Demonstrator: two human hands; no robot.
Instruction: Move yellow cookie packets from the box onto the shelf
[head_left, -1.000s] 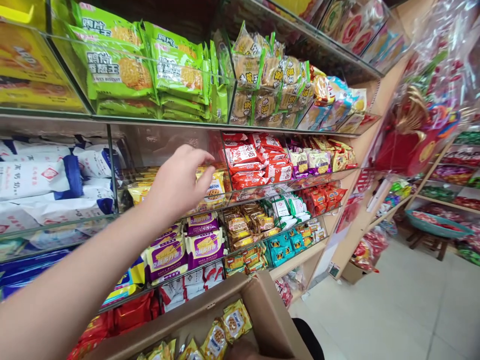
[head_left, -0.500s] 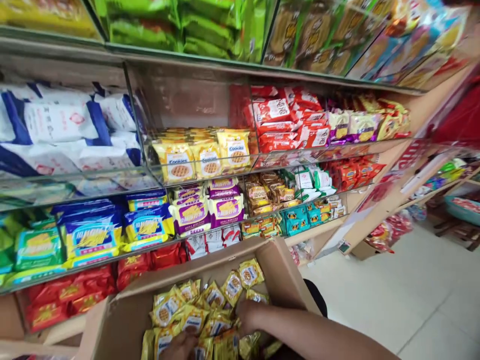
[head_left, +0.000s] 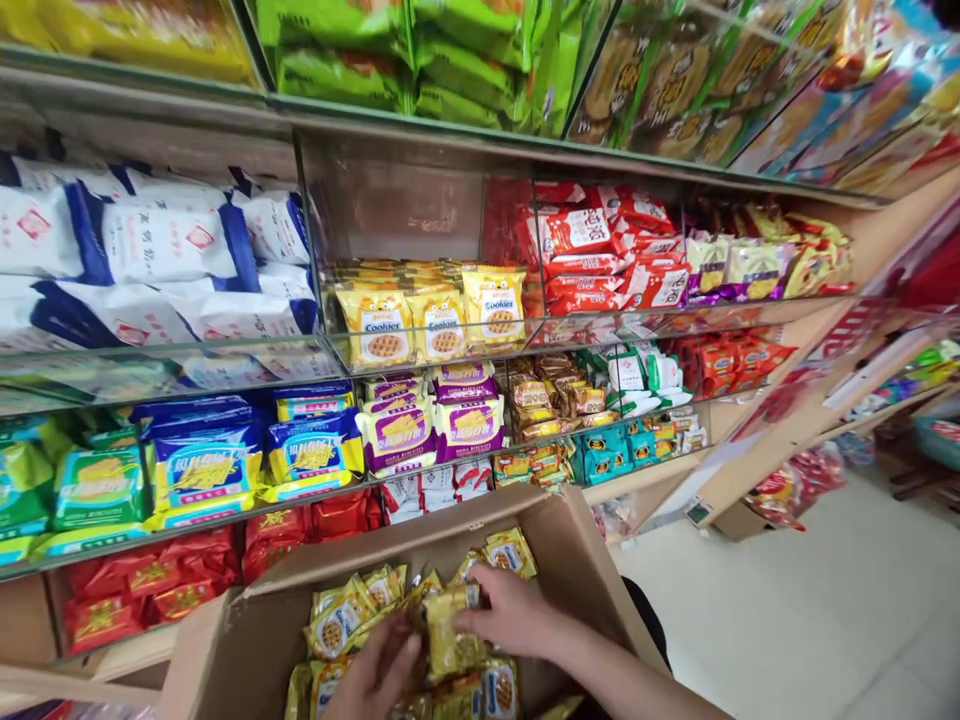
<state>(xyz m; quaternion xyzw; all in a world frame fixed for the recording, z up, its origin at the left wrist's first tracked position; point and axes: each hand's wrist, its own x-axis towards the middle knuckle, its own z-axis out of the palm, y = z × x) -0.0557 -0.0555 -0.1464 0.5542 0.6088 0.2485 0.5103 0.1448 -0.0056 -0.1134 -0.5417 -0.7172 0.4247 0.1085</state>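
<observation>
A cardboard box (head_left: 525, 505) below the shelves holds many small yellow cookie packets (head_left: 337, 628). Inside it, my right hand (head_left: 510, 612) grips one cookie packet (head_left: 450, 635), pinched between thumb and fingers, its plain golden back towards me. Just to the left, my left hand (head_left: 379, 665) hovers over the packets with fingers bent and thumb apart; I see no packet between them. Its lower part runs out of the picture. Larger cookie packets (head_left: 439, 325) of the same look stand in a row in the shelf compartment above the box.
Glass-fronted shelves (head_left: 420, 340) carry packed snacks: white-and-blue packs (head_left: 169, 240) left, red packs (head_left: 592, 240) right, purple soda biscuits (head_left: 435, 430) beneath. Green packs (head_left: 405, 50) fill the top. Tiled floor (head_left: 780, 600) lies at the right, with another box (head_left: 750, 520) against the shelving.
My right hand has come up from among the packets and now holds one. The left hand has risen slightly and its fingers have spread. The view has shifted a little left.
</observation>
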